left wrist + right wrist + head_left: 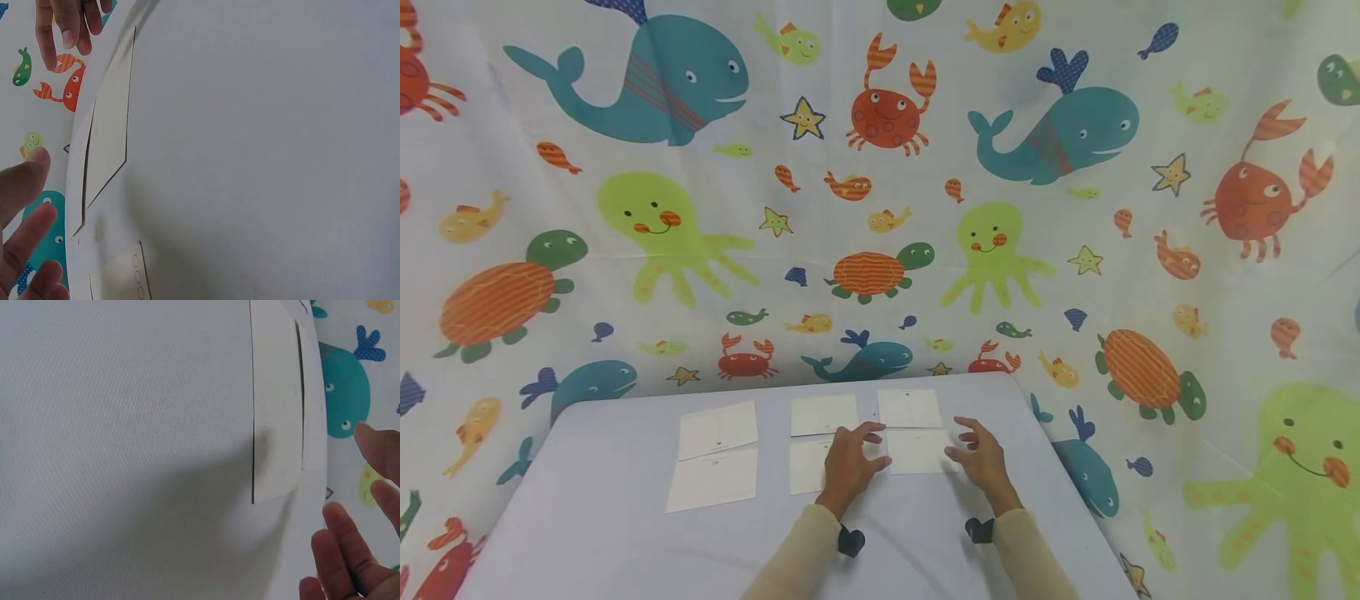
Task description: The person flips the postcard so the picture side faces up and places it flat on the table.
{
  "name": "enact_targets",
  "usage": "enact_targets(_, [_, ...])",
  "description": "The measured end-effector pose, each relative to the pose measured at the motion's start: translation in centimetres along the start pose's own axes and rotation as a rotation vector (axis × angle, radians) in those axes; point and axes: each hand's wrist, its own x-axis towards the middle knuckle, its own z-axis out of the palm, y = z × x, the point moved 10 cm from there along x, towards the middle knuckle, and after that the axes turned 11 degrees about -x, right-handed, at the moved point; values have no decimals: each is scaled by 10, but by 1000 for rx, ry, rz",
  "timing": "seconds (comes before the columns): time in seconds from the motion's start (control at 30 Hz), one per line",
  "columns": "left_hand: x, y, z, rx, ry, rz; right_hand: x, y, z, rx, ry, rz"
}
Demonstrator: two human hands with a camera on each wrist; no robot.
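Both hands hover on either side of the right-hand pair of pale cards, holding nothing. My left hand (850, 462) is between the middle pair and the right pair, fingers spread and lightly bent; it partly covers the lower middle card (807, 467). At the right edge of the lower right card (919, 452) is my right hand (985, 462), its thumb and fingers apart. Directly behind that card lies the upper right card (910, 408). In the right wrist view, the right fingers (340, 550) are raised beyond a card (275, 412) and its shadowed edge.
An upper middle card (823, 414) and a left pair, one upper card (718, 429) and one lower card (713, 480), lie on the white-covered table (610, 500). Behind the table hangs a sea-animal curtain (865, 200). Each wrist wears a dark strap piece (852, 542).
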Motion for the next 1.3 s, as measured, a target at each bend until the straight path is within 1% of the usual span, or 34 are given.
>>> enact_targets(0.23, [3, -4, 10, 59, 20, 17, 2, 7, 6, 2, -1, 34])
enact_targets(0.4, [4, -3, 11, 72, 38, 22, 2, 9, 7, 4, 1, 59])
enact_targets(0.53, [5, -5, 13, 75, 50, 17, 2, 8, 8, -1, -2, 73])
enact_targets(0.63, [6, -7, 15, 73, 46, 4, 3, 8, 10, -7, -1, 84])
enact_targets(0.83, [9, -9, 22, 76, 42, 9, 3, 12, 17, -19, -13, 116])
enact_targets(1.03, [11, -16, 31, 106, 29, -6, 3, 12, 21, -24, -27, 109])
enact_targets(1.07, [12, -16, 32, 111, 31, 0, 4, 12, 21, -28, -27, 98])
enact_targets(1.17, [12, -15, 35, 133, 31, 25, 5, 12, 22, -26, -33, 102])
enact_targets(1.3, [12, -11, 39, 163, 22, 72, 5, 11, 23, -22, -41, 102])
